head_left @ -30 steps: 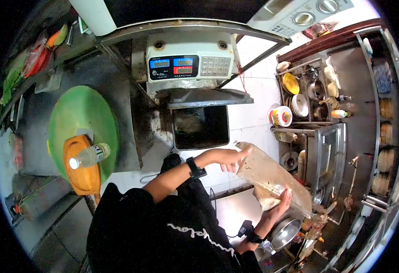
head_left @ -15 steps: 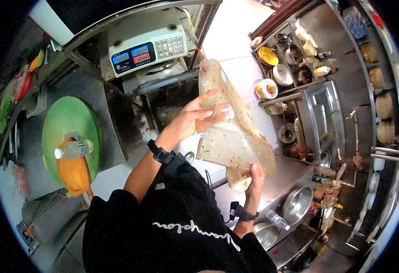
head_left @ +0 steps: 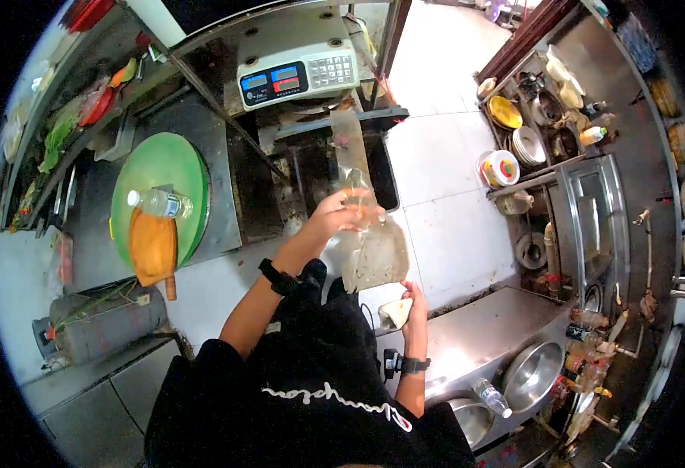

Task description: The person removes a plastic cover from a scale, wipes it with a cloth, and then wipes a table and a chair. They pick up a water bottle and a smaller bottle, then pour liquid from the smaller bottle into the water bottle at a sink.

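The low steel counter (head_left: pixel 483 327) ran beside the person's right arm. Well apart, on the left, the round green board (head_left: pixel 190 168) sat on a dark worktop. The dark open bin (head_left: pixel 386 183) stood ahead, below the white scale (head_left: pixel 280 64). Between the bin and the person's body hung the translucent tray (head_left: pixel 385 253) (grimy and specked, by the look of it), its far end overlapping the bin in the view; how high it hung, I could not tell. The wooden board (head_left: pixel 151 249) lay partly on the green board, its handle past the near rim.

The left hand (head_left: pixel 338 214) grasped the tray around its middle, half closed, the fingers bent and slightly spread; glare blurred where each fingertip pressed. The right hand (head_left: pixel 417 304) was more closed, curled round the pale cloth-like piece (head_left: pixel 394 314) by the tray's near corner. Its upper fingers reached that corner, though whether they pinched the plastic or merely met it was unclear.

Smallest was the clear bottle (head_left: pixel 159 204), on its side across the two boards, its white cap to the left.
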### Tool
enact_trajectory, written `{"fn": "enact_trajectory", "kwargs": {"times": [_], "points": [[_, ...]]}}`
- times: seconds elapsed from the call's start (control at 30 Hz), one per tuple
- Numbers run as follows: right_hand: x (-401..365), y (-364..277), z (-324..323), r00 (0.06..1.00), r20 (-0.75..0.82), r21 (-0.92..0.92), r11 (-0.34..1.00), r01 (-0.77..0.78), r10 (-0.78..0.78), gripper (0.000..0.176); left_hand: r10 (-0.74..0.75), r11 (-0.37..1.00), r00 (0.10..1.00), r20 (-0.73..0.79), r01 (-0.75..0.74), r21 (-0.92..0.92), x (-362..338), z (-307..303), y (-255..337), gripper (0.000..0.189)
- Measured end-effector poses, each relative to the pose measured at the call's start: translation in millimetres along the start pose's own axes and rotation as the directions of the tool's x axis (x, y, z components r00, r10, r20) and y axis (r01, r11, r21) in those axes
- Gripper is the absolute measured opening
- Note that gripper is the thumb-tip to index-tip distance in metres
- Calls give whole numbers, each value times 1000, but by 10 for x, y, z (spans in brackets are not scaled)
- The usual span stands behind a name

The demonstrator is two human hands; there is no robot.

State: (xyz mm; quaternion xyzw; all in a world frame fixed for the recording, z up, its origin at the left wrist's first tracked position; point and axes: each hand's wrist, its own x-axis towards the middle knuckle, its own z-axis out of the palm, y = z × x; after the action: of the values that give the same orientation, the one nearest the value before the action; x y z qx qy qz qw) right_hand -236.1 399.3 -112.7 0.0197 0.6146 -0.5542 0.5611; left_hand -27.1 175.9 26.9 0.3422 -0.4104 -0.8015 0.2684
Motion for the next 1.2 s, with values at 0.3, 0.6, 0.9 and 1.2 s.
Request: {"fn": "enact_trajectory", "kwargs": {"times": [0.3, 0.6, 0.9, 1.2], "points": [[-217, 352, 214, 971, 233, -87, 996, -34, 53, 35, 39, 992, 986, 163, -58, 112, -308, 297, 79, 44], [-734, 935, 909, 974, 227, 284, 955, -81, 15, 42, 220, 957, 918, 330, -269, 110, -1579, -261, 553, 58], [-1080, 1366, 1425, 994, 47, 272, 959, 83, -100, 21, 402, 857, 851, -338, -220, 465, -2597, -1667, 459, 39], [-1579, 1402, 1593, 966, 3, 27, 966, 257, -257, 17, 519, 725, 758, -396, -144, 673, -2692, -1928, 104, 28]]}}
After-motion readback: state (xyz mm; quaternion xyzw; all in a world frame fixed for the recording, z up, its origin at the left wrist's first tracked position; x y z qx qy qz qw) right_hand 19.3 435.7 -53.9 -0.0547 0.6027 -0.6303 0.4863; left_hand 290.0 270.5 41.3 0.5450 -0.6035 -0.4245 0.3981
